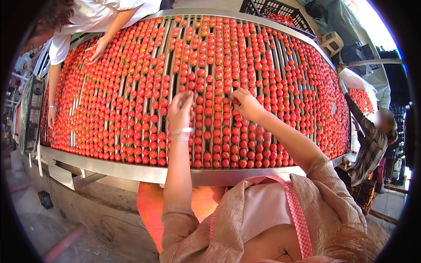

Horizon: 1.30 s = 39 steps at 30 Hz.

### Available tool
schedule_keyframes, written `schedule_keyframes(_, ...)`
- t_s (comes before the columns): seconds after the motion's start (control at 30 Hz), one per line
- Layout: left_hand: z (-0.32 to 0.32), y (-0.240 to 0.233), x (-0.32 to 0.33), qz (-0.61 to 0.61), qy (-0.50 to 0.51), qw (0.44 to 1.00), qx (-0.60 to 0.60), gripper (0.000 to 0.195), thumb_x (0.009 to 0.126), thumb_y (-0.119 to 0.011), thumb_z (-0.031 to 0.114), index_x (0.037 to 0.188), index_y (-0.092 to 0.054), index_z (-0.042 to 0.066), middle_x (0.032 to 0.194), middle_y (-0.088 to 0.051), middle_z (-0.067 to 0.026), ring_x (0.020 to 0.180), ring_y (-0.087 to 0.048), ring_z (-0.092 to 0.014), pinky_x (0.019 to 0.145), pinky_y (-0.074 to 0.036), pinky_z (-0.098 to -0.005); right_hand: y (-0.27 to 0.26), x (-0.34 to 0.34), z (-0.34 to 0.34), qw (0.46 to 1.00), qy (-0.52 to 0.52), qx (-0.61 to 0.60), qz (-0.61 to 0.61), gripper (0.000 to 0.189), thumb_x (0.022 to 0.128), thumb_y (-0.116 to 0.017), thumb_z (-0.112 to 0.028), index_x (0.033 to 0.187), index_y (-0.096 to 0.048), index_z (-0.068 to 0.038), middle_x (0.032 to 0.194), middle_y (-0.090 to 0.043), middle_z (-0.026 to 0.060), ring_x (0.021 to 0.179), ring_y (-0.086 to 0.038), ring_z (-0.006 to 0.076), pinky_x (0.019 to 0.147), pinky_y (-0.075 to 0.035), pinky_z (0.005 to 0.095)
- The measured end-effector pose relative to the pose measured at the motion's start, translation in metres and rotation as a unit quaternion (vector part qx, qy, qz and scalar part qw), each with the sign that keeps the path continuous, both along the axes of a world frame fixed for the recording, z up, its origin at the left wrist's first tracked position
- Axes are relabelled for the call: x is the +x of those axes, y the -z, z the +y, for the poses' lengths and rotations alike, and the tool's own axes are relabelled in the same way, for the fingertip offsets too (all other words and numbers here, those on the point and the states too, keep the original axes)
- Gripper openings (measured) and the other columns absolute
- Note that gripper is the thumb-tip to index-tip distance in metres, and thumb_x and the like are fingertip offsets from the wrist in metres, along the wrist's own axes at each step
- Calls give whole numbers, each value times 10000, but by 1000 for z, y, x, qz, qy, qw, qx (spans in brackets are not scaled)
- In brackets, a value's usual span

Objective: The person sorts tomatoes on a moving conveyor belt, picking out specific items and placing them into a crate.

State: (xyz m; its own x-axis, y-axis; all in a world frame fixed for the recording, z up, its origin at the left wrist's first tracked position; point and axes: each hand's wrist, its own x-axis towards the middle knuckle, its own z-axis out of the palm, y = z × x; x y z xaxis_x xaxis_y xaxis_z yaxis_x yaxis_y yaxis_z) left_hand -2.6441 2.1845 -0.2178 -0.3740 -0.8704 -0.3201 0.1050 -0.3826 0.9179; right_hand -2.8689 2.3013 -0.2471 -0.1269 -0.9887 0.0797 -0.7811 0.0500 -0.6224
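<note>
Rows of small red tomatoes [208, 121] rest between the metal rollers of a roller conveyor [163, 119]. Slightly blurred, my left hand [180, 110] is over the middle rows, thumb and fingertips close together beside a tomato; whether it grips one is unclear. My right hand [247, 104] reaches in from the right with bent fingers lowered among tomatoes. Its fingertips are partly hidden, so a hold cannot be made out. Bracelets [181, 134] circle my left wrist.
A metal rail [210, 177] borders the conveyor on my side. At the upper left, a co-worker's hand [97, 50] hovers over the tomatoes. Another person [371, 141] stands at the right end. Beyond the far rail is a black plastic crate [263, 9] containing tomatoes.
</note>
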Motion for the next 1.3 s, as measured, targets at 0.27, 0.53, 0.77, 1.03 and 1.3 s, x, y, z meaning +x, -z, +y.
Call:
schedule_keyframes(0.27,-41,31,-71,-568,193,601,-528,185,862,-567,154,1034,-614,103,1012,-612,-170,909,-623,-339,718,-550,-429,-20,5,-5,713,197,17,-672,233,939,-490,-117,1110,-609,-12,1111,-614,44,836,-557,96,800,-486,272)
schedule_keyframes(0.53,11,10,-56,-119,-71,933,-331,200,881,-630,149,1046,-646,38,913,-663,-59,798,-615,-113,718,-491,-262,-21,47,-11,499,136,72,-853,411,985,-439,-352,1220,-531,-27,1177,-613,128,1110,-568,250,986,-447,401)
schedule_keyframes(0.77,115,-8,-42,-283,-22,814,-507,213,771,-661,149,973,-626,92,1000,-613,-82,969,-566,-297,866,-428,-420,0,94,40,337,145,76,-927,345,985,-418,-387,1151,-578,-129,1177,-610,67,1112,-560,225,1001,-432,388)
schedule_keyframes(1.03,78,-28,45,-357,-135,796,-469,186,822,-631,78,1004,-624,38,963,-633,-131,899,-601,-308,796,-479,-412,-33,72,61,274,149,120,-943,361,952,-490,-359,1207,-564,-114,1181,-581,148,957,-603,253,685,-554,320)
schedule_keyframes(1.3,-1,5,116,-677,42,667,-306,254,842,-636,264,1061,-600,140,976,-621,-145,862,-638,-331,734,-517,-459,-26,62,74,283,143,130,-939,381,953,-482,-352,1228,-556,-99,1161,-574,146,924,-600,242,629,-546,290)
